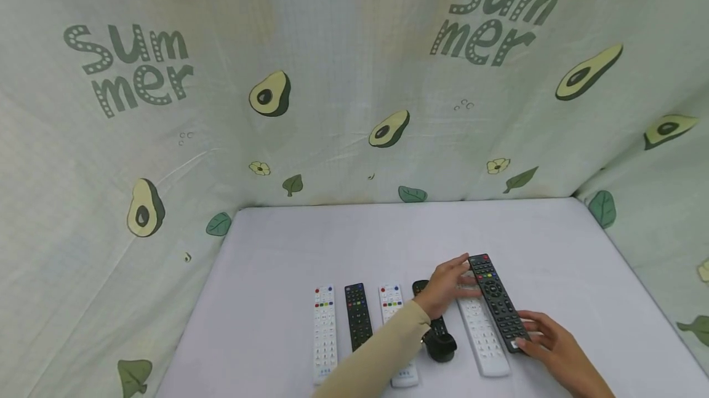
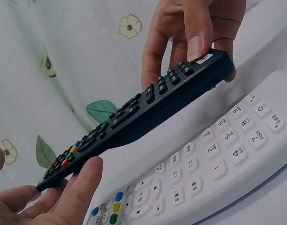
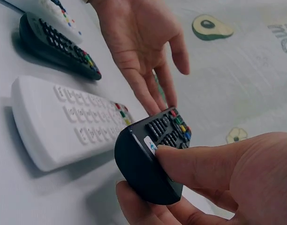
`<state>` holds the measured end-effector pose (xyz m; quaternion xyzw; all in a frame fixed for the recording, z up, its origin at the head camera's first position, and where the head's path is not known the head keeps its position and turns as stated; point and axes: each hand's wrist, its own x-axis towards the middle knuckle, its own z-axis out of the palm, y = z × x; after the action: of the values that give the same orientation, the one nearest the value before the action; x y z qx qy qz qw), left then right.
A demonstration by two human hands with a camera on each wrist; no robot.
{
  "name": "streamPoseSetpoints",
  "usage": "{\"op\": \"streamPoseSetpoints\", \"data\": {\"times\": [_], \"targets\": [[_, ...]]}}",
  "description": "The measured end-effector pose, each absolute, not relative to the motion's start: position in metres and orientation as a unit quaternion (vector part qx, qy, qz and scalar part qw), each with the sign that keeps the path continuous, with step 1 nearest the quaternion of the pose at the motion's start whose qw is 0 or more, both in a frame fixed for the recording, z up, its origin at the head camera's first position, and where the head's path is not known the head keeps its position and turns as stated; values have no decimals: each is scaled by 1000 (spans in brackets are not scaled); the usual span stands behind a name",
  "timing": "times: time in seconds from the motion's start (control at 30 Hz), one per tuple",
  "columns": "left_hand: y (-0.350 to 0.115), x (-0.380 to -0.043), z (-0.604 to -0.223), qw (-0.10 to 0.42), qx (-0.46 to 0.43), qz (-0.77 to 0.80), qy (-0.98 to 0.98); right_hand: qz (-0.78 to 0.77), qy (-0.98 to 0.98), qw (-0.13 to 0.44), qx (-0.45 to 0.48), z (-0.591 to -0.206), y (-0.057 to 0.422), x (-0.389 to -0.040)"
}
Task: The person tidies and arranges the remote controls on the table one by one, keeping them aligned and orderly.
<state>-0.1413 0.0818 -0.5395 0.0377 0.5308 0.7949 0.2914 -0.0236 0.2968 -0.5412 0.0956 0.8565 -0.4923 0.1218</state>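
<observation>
The right hand [image 1: 554, 341] is pinching the near end of the black remote [image 1: 497, 301], lower right of centre, tilted above a white remote [image 1: 483, 336]. The left hand [image 1: 447, 287] is touching its far end with straight, relaxed fingers.

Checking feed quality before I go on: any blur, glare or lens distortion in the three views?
Head view: even, soft light, no glare, wide-angle bending of the table edges. Left wrist view: black remote sharp, left hand soft at the frame edge. Right wrist view: right hand blurred up close, white remote casts a faint shadow.
</observation>
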Motion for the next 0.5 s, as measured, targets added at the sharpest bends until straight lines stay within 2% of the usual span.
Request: {"op": "streamPoseSetpoints", "data": {"times": [0.23,0.5], "targets": [[92,-136,-539,316,61,790,523,-448,875,156,100,-544,308,-20],[105,-129,-542,320,69,784,527,-448,870,168,118,-548,313,-18]]}}
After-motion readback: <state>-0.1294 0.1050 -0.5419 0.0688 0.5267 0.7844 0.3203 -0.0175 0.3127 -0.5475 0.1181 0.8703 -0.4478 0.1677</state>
